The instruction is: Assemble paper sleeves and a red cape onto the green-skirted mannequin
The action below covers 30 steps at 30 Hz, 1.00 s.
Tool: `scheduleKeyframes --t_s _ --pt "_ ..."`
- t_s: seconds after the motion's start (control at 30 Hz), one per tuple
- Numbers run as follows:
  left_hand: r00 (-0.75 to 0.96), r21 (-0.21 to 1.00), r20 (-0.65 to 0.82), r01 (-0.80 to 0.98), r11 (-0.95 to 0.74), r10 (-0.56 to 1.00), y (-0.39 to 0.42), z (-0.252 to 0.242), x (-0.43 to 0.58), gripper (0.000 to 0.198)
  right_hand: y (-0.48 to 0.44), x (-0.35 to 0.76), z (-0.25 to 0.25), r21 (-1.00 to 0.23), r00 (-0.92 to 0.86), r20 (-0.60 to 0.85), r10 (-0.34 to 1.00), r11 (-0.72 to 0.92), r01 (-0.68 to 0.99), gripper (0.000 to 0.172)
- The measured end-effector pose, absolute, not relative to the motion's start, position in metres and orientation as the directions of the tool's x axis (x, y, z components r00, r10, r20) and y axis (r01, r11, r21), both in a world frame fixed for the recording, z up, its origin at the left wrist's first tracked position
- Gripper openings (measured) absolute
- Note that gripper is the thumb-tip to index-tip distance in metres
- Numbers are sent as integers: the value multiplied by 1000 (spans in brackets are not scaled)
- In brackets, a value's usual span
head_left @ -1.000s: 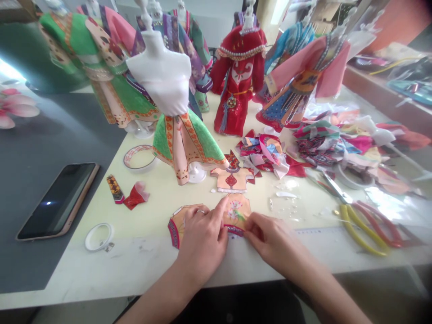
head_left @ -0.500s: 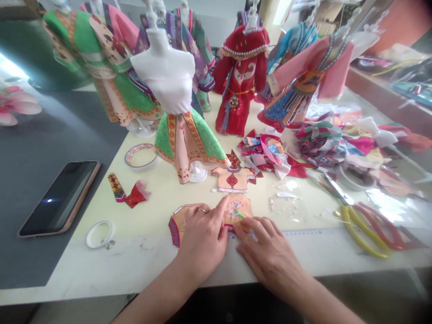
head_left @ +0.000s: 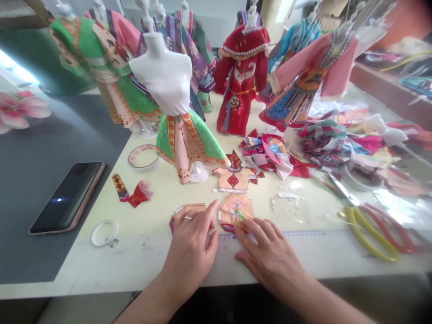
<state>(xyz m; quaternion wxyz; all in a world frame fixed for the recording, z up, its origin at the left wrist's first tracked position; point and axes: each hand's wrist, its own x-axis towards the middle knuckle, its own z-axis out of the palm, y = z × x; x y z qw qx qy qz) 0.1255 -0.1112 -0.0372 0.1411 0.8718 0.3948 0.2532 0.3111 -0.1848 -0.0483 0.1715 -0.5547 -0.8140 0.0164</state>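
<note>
A peach fabric piece (head_left: 245, 204) with a flower pattern and dark pink lower border lies on the table, with a white strip along its left side. The fingertips of my right hand (head_left: 266, 247) rest on its lower right corner, thumb apart from it. My left hand (head_left: 192, 243) is open, its index finger stretched beside that piece's left edge. Under and behind the left fingers lies a second peach piece (head_left: 178, 211), partly hidden. Just beyond is a small peach top-shaped cutout (head_left: 221, 177). A white mannequin (head_left: 162, 76) in a green and peach skirt (head_left: 165, 139) stands behind.
Yellow-and-red-handled scissors (head_left: 357, 220) and fabric scraps (head_left: 337, 139) lie at right. A transparent ruler (head_left: 303, 236) runs along the front. Tape rolls (head_left: 143, 166) and a phone (head_left: 67, 198) are at left. Dressed miniature mannequins (head_left: 239, 90) line the back.
My left hand has lifted off the flowered piece and shifted left, uncovering that piece's left edge and white strip. My right hand stays almost where it was.
</note>
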Motion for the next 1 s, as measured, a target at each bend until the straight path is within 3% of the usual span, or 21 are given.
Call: scheduleKeyframes --t_s 0.27,0.73,1.0 --pt "748 368 350 444 -817 564 -125 -45 115 52 -184 309 -47 -228 -309 279 909 376 898 31" --pt "732 325 390 457 -828 558 -121 -49 117 51 -196 327 -57 -176 -394 219 893 434 884 45" --pt "726 330 399 456 -826 560 -122 -47 116 52 -202 337 -52 -374 -341 259 904 419 827 46"
